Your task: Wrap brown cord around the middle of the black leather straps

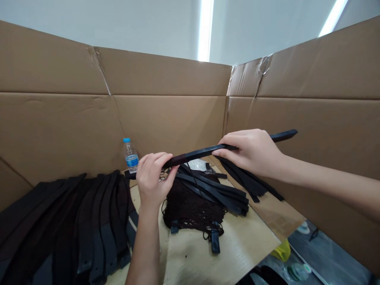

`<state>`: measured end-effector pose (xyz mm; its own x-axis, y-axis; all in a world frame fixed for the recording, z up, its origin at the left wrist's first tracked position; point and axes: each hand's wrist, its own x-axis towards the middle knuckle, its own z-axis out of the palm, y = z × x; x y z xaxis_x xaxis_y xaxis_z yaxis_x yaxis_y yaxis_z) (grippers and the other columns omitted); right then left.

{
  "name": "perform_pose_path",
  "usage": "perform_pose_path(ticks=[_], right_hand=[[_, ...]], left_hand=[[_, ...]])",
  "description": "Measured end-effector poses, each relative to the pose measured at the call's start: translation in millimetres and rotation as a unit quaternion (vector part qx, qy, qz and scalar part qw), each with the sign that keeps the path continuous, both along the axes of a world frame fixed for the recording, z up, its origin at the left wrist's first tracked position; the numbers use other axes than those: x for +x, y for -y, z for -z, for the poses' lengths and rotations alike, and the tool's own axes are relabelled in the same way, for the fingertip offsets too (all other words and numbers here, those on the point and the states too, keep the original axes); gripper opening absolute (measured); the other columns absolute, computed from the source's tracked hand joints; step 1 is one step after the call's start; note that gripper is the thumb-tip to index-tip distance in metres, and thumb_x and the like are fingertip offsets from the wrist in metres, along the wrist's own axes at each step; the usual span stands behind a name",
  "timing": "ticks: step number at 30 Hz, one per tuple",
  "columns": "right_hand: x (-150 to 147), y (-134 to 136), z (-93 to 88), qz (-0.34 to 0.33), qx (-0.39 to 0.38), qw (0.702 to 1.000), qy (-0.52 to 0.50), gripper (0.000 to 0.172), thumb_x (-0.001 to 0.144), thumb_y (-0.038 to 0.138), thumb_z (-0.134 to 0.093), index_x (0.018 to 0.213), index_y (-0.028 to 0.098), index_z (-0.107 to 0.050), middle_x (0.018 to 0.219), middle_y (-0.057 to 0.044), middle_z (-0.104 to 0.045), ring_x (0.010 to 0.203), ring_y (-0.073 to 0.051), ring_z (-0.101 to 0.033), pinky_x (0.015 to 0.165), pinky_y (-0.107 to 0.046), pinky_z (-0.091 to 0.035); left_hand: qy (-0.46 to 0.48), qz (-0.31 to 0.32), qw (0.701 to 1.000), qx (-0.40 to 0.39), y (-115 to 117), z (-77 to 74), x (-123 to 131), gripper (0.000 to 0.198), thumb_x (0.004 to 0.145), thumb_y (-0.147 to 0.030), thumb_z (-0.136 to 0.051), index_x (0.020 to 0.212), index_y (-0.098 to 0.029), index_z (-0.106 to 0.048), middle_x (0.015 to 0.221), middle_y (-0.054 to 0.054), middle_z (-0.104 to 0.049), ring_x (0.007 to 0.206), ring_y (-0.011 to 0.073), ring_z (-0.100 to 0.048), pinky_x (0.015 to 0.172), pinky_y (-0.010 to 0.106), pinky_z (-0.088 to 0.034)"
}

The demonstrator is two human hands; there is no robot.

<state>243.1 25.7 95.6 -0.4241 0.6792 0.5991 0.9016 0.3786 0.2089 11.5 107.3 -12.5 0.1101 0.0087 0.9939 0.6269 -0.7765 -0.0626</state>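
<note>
A long, narrow black strip (pixel 202 152) is held up in the air, running from lower left to upper right. My left hand (pixel 154 178) is closed round its left part, where dark brown cord is wrapped on it. Farther along, my right hand (pixel 252 152) pinches the strip between thumb and fingers, with the far end sticking out past it. A loose thread hangs from the wrapped part toward a tangled heap of dark brown cord (pixel 192 209) below. Several bare black strips (pixel 219 190) lie across that heap.
Wrapped dark strips (pixel 101 225) lie in a row at left. A water bottle (pixel 131 156) stands behind them. More black strips (pixel 246 182) rest at right. Cardboard walls (pixel 166 118) enclose the pale tabletop (pixel 190 261). Another bottle (pixel 298 272) is beyond its right edge.
</note>
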Motion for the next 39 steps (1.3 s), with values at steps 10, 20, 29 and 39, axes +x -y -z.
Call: perform_pose_path(ticks=[10, 20, 29, 39], right_hand=[[-4.3, 1.3, 1.6, 0.026, -0.11, 0.989, -0.092, 0.029, 0.09, 0.04, -0.056, 0.08, 0.018, -0.071, 0.072, -0.004, -0.071, 0.06, -0.015, -0.058, 0.056, -0.026, -0.034], [9.9, 4.3, -2.1, -0.015, 0.013, 0.998, 0.065, 0.033, 0.09, 0.046, -0.054, 0.109, 0.02, -0.064, 0.092, -0.005, -0.074, 0.075, -0.017, -0.066, 0.054, -0.026, -0.034], [5.0, 11.6, 7.5, 0.013, 0.123, 0.966, 0.227, 0.032, 0.101, 0.028, -0.039, 0.095, 0.016, -0.067, 0.082, -0.008, -0.07, 0.07, -0.016, -0.059, 0.052, -0.03, -0.029], [-5.2, 17.4, -0.9, 0.066, 0.03, 0.956, 0.285, 0.035, 0.095, 0.018, -0.041, 0.068, 0.017, -0.062, 0.058, -0.006, -0.062, 0.052, -0.016, -0.052, 0.049, -0.031, -0.024]], left_hand=[[0.003, -0.015, 1.0, 0.008, -2.4, 4.3, -2.3, 0.024, 0.085, -0.02, -0.069, 0.108, -0.022, -0.065, 0.089, 0.005, -0.073, 0.08, 0.0188, -0.068, 0.072, 0.031, -0.049], [-0.035, -0.003, 0.999, -0.037, 1.3, 3.0, 5.2, 0.025, 0.089, -0.026, -0.065, 0.111, -0.015, -0.064, 0.091, 0.009, -0.074, 0.08, 0.0201, -0.068, 0.068, 0.029, -0.048], [-0.081, -0.03, 0.995, -0.056, 2.8, -0.4, 0.5, 0.027, 0.094, -0.035, -0.057, 0.11, -0.016, -0.066, 0.094, 0.009, -0.076, 0.079, 0.0209, -0.07, 0.07, 0.032, -0.048], [-0.087, 0.004, 0.995, -0.046, -1.6, 1.8, 6.2, 0.023, 0.085, -0.028, -0.069, 0.106, -0.019, -0.062, 0.093, 0.007, -0.075, 0.085, 0.0206, -0.069, 0.085, 0.037, -0.05]])
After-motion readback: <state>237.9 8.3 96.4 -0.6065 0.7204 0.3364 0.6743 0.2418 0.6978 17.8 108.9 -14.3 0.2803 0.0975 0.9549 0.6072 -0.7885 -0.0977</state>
